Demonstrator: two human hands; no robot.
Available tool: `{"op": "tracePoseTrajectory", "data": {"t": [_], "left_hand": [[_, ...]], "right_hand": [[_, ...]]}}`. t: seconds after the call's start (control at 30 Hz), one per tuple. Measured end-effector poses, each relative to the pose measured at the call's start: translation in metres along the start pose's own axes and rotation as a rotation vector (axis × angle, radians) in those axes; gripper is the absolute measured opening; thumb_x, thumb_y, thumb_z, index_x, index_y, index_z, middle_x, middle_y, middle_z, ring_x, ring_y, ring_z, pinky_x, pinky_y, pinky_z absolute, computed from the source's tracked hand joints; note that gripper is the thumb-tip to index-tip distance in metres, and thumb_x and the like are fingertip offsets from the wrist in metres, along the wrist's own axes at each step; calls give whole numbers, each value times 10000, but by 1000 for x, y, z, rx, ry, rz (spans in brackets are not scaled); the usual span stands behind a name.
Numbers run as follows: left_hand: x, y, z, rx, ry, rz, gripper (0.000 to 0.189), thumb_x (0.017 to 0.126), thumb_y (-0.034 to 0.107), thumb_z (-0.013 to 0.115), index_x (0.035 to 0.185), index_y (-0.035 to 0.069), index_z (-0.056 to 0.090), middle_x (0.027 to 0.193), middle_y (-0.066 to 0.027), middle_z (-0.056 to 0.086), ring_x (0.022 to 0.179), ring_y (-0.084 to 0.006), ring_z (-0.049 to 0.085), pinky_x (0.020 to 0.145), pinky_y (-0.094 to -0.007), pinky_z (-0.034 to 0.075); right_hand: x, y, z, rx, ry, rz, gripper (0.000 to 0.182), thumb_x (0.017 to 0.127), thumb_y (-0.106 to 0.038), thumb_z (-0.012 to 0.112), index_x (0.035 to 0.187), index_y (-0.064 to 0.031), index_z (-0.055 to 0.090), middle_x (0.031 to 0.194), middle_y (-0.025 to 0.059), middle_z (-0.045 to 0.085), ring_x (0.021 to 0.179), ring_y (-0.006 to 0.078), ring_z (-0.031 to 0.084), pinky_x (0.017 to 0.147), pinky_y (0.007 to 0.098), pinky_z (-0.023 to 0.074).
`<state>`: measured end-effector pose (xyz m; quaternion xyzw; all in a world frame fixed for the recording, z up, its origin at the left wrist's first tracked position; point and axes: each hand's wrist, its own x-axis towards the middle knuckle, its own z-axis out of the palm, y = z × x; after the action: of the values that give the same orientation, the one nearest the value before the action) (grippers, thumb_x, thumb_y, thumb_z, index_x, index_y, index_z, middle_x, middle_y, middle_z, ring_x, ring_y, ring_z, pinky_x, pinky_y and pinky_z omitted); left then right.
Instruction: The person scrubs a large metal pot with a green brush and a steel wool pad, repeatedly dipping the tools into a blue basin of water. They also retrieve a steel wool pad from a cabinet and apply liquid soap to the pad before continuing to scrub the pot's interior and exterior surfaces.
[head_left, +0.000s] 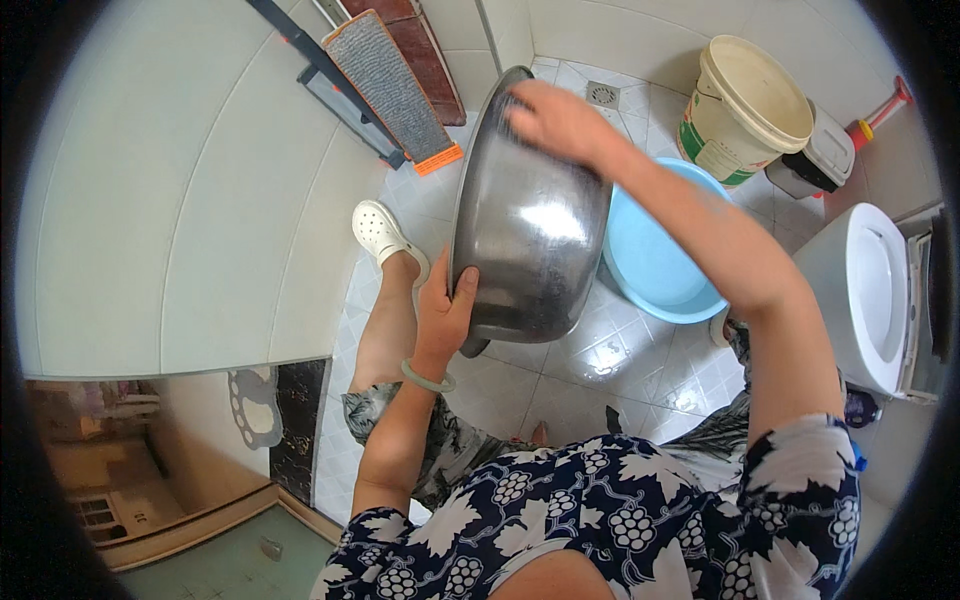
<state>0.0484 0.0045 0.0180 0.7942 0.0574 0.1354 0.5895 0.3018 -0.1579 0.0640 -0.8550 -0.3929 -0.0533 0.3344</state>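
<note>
A large stainless steel basin (536, 225) is tipped on its side in front of me, its outer wall facing me and its rim to the left. My left hand (448, 304) grips the rim at the lower left, thumb on the outside. Near the basin's upper end, my right hand (551, 120) is bent against the outer wall, slightly blurred; a dark patch shows under its fingers, and I cannot tell whether it holds something. A light blue plastic basin (660, 247) with what looks like water stands on the floor to the right, partly behind my right forearm.
A cream plastic bucket (750, 97), a lidded bin (825, 150) and a white toilet (874, 292) stand along the right. A flat mop head (386, 82) leans at the upper left. A floor drain (602, 94) lies in the far corner. The tiled floor (600, 360) has wet spots.
</note>
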Motion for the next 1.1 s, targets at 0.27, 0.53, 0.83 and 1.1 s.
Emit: {"op": "tracePoseTrajectory", "data": {"t": [0.27, 0.53, 0.83, 1.1], "left_hand": [[-9, -4, -10, -36, -10, -34, 439, 1003, 174, 544, 1364, -65, 470, 1216, -172, 610, 1116, -227, 573, 967, -318, 436], [5, -4, -12, 292, 36, -113, 397, 979, 224, 596, 1287, -23, 560, 1178, -186, 598, 997, -253, 590, 856, -328, 471], [4, -27, -22, -208, 61, -47, 376, 981, 245, 619, 1252, -13, 588, 1061, -44, 648, 960, -123, 556, 860, -265, 446], [-9, -27, -12, 65, 69, 14, 339, 981, 172, 580, 1246, -39, 568, 1034, -101, 590, 925, -185, 520, 849, -295, 413]], "right_hand": [[-38, -34, 12, -181, 115, -117, 435, 861, -269, 596, 1204, -3, 588, 1268, 235, 568, 1090, 411, 590, 938, 470, 484], [-55, -27, 3, 145, 138, -275, 336, 802, -327, 658, 982, -43, 650, 934, 172, 630, 906, 381, 624, 779, 467, 515], [-40, -18, 0, 9, 190, 19, 382, 859, -308, 487, 977, 22, 642, 1016, 249, 648, 967, 400, 624, 879, 464, 485], [-55, -25, 0, 33, 139, -183, 388, 844, -317, 540, 1050, -5, 643, 1053, 236, 634, 955, 407, 617, 855, 453, 494]]}}
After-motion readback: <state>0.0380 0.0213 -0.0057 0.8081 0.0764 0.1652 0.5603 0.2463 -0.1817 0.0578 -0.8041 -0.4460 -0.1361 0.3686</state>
